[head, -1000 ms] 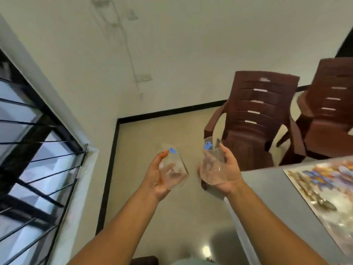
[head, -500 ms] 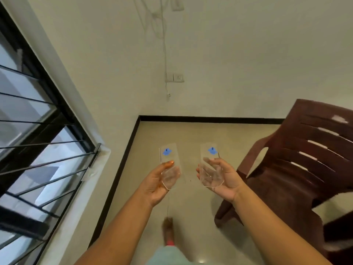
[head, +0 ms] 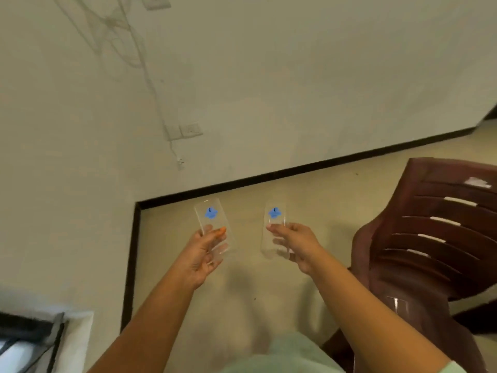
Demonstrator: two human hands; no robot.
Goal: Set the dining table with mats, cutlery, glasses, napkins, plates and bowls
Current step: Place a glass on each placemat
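Note:
I carry two clear drinking glasses, each with a blue sticker near the rim. My left hand [head: 205, 251] grips the left glass [head: 211, 219] around its lower half, thumb across the front. My right hand [head: 294, 244] grips the right glass [head: 274, 219] the same way. Both glasses are held upright in the air over the beige floor, about a hand's width apart. The dining table, mats and cutlery are out of view.
A dark brown plastic chair [head: 430, 238] stands close on the right. The white wall [head: 269, 90] with a socket [head: 189, 129] and hanging cable is ahead, black skirting [head: 269, 177] along its base. A window sill [head: 40, 319] shows at the lower left.
The view has swung left and away from the table, which has dropped out of sight. Both glasses have tipped from tilted to upright and now sit further apart.

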